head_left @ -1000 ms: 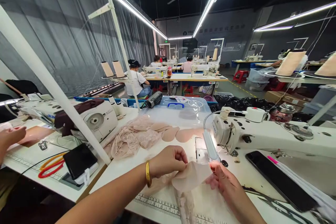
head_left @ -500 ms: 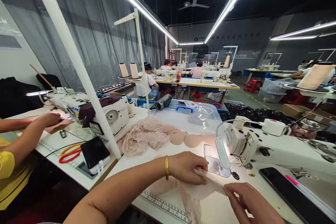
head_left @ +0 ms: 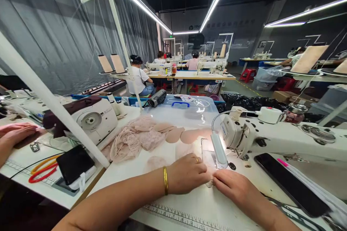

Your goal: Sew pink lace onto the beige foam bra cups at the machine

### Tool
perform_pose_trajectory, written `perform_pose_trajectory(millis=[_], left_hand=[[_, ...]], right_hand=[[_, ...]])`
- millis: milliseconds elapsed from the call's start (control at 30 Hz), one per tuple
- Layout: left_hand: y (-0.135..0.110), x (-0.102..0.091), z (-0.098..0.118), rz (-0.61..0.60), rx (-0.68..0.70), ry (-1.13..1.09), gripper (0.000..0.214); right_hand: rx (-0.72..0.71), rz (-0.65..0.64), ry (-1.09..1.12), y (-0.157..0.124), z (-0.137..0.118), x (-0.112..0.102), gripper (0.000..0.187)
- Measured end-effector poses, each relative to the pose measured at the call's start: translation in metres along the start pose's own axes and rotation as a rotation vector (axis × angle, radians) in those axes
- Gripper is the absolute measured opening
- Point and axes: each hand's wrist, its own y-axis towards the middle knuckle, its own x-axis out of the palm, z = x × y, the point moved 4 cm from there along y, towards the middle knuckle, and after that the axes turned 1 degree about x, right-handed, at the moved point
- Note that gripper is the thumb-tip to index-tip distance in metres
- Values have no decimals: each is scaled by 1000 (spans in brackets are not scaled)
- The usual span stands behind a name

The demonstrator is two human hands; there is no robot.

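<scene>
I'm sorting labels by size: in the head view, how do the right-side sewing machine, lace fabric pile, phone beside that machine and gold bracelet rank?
1. Sewing machine
2. Lace fabric pile and phone: too alike to rank
3. Gold bracelet

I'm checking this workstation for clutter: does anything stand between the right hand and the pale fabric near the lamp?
Nothing visible does. The right hand already has its fingertips at the pale fabric, close against the left hand. The lamp hangs just beyond both, not between them and the fabric.

sewing workshop | rows of sewing machines [head_left: 287, 130] | thread cones [head_left: 118, 63] | seated workers [head_left: 138, 79] | lace cloth [head_left: 138, 135]
</scene>
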Motion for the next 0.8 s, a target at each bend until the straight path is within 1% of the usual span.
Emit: perform_pose_trajectory(millis=[67,133,233,333,400,500,600,800], left_hand=[[13,12,-8,-49,-31,0,13],[20,24,-14,-66,-61,3,16],[20,35,-15,-1,-91,-7,15],[16,36,-14,92,-103,-40,17],[15,35,-13,124,-83,-66,19],[17,36,-14,127,-66,-76,21],[19,37,-15,128,-75,-69,18],[19,37,-14,113,-119,-82,9]], right_hand=[[-24,-63,-3,1,4,-3,29],[-79,-70,-34,0,8,-7,34],[-167,-52,-115,-6,10,-13,41],[-173,-96,-167,-8,10,-15,39],[-169,-117,-178,-6,7,-15,37],[-186,-99,-184,-2,2,-17,38],[-190,-93,-177,-1,1,-16,38],[-156,-155,-166,-8,6,-11,37]])
